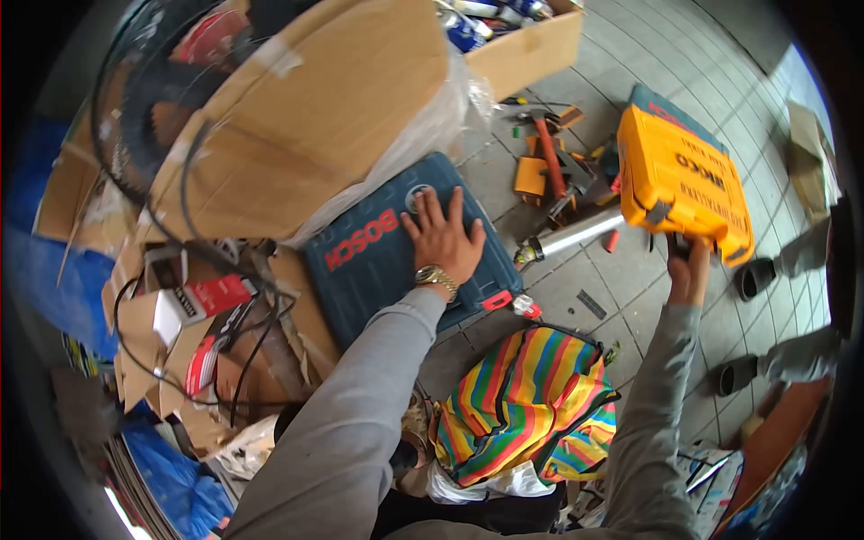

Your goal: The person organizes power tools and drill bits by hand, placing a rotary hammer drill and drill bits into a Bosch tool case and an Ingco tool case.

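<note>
Yellow tool case [679,180], shut, sits tilted toward the right edge of the tiled floor [585,288], with the right hand [688,265] clamped on its near, handle edge. It looks gripped but barely moved; whether it has left the tiles cannot be told. Its long axis runs far-left to near-right. The left hand [444,241] lies flat, fingers spread, on the closed blue Bosch case [378,270].

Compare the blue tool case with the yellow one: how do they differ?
The blue case lies flat; the yellow case is tilted up. The left hand rests open on the blue case; the right hand grips the yellow case's edge. The blue case bears red lettering, the yellow case black. Both are closed plastic tool cases.
</note>
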Motion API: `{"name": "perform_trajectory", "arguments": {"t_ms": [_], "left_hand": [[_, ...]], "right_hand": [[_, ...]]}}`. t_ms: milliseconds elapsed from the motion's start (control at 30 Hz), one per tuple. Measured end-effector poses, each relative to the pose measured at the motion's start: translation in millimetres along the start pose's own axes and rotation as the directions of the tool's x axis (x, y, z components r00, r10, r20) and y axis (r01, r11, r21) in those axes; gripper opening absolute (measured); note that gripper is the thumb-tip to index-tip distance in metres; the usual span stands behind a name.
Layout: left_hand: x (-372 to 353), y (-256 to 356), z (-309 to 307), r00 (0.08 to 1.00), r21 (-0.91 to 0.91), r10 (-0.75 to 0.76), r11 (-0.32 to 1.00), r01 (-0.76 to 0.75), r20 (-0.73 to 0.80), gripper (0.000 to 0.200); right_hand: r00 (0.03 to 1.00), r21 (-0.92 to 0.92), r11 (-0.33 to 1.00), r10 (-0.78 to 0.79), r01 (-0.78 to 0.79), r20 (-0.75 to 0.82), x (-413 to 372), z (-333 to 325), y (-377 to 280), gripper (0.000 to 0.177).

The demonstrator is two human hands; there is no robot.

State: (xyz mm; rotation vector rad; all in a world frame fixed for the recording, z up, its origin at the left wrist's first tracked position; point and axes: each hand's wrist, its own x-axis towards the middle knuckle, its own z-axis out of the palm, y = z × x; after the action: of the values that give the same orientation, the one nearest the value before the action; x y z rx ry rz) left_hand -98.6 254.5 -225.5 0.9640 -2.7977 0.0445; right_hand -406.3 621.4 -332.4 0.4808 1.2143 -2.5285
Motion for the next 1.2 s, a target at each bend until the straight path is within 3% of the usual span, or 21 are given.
{"name": "perform_trajectory", "arguments": {"t_ms": [200,267,333,367,400,467,500,533,567,600,667,700,733,767,800,867,900,933,1000,1133,1200], "left_hand": [[-16,-10,5,0.98,-0.2,0.151,0.964,-0.175,-0.128,0.047],[-70,-11,8,0.926,-0.421,-0.087,0.903,-0.082,-0.366,0.046],[-150,-39,1,0.836,-0.734,-0.509,0.645,0.213,-0.204,0.039],[-183,-28,-34,0.628,-0.87,-0.736,0.457,0.186,-0.253,0.035],[-189,-36,-24,0.665,-0.738,-0.681,0.611,0.286,-0.306,0.031],[-228,-45,-124,0.809,-0.479,-0.523,0.801,0.358,-0.268,0.029],[-209,-65,-164,0.832,-0.888,-0.539,0.437,0.14,-0.134,0.036],[-180,-64,-191,0.853,-0.641,-0.407,0.758,0.117,-0.325,0.037],[-168,-84,-189,0.926,-0.093,-0.341,0.939,0.33,-0.16,0.04],[-148,-75,-205,0.936,-0.099,-0.315,0.948,0.303,-0.155,0.04],[-98,-37,-242,0.917,0.418,-0.325,0.884,0.209,0.229,0.048],[-75,-29,-231,0.962,0.18,-0.139,0.979,0.097,0.234,0.052],[-52,-25,-217,0.982,-0.062,0.032,0.998,-0.021,0.185,0.057],[-32,-35,-168,0.97,-0.082,0.039,0.996,-0.02,0.238,0.059],[-20,-45,-122,0.956,-0.103,0.05,0.994,-0.02,0.288,0.062],[-24,-25,-103,0.975,-0.015,-0.044,0.999,0.049,0.218,0.063],[-23,-13,-92,0.984,0.066,-0.121,0.991,0.113,0.132,0.064],[-22,-10,-87,0.98,0.067,-0.122,0.991,0.113,0.155,0.064],[-22,-14,-92,0.985,0.069,-0.096,0.994,0.087,0.143,0.065],[-20,-12,-87,0.987,0.09,-0.092,0.993,0.081,0.129,0.065],[-20,-10,-88,0.985,0.089,-0.101,0.992,0.089,0.139,0.065]], "right_hand": [[0.962,0.137,0.955,0.248,-0.262,0.114,-227,93,25,0.033],[0.935,0.169,0.934,0.273,-0.314,0.228,-280,117,50,0.037],[0.963,0.166,0.949,0.267,-0.269,0.032,-346,165,68,0.036],[0.962,0.083,0.958,0.271,-0.273,0.033,-364,155,107,0.036],[0.88,0.122,0.872,0.462,-0.473,0.111,-366,157,80,0.036],[0.884,0.043,0.884,0.462,-0.466,0.076,-414,186,137,0.03],[0.929,-0.054,0.928,0.367,-0.369,-0.047,-442,217,177,0.026],[0.905,-0.076,0.902,0.423,-0.424,-0.039,-447,229,194,0.024],[0.764,-0.272,0.754,0.639,-0.598,0.089,-441,233,180,0.031],[0.798,-0.209,0.812,0.579,-0.545,0.167,-446,236,203,0.038],[0.725,-0.471,0.743,0.634,-0.475,0.27,-436,219,226,0.049],[0.724,-0.477,0.732,0.644,-0.487,0.248,-430,206,209,0.049],[0.571,-0.615,0.648,0.738,-0.451,0.359,-415,189,171,0.045],[0.384,-0.728,0.571,0.813,-0.38,0.437,-394,170,141,0.042],[0.369,-0.636,0.648,0.761,-0.419,0.533,-368,147,122,0.042],[0.67,-0.547,0.731,0.646,-0.407,0.365,-294,113,62,0.031],[0.868,-0.589,0.785,0.415,-0.19,0.273,-242,83,65,0.027],[0.973,-0.691,0.719,0.094,0.079,0.209,-187,57,68,0.026],[0.887,-0.876,0.301,-0.39,0.377,0.248,-90,36,64,0.026],[0.783,-0.841,-0.394,-0.355,0.37,0.511,66,16,66,0.039],[0.826,-0.781,-0.51,-0.214,0.361,0.521,112,9,68,0.04]]}}
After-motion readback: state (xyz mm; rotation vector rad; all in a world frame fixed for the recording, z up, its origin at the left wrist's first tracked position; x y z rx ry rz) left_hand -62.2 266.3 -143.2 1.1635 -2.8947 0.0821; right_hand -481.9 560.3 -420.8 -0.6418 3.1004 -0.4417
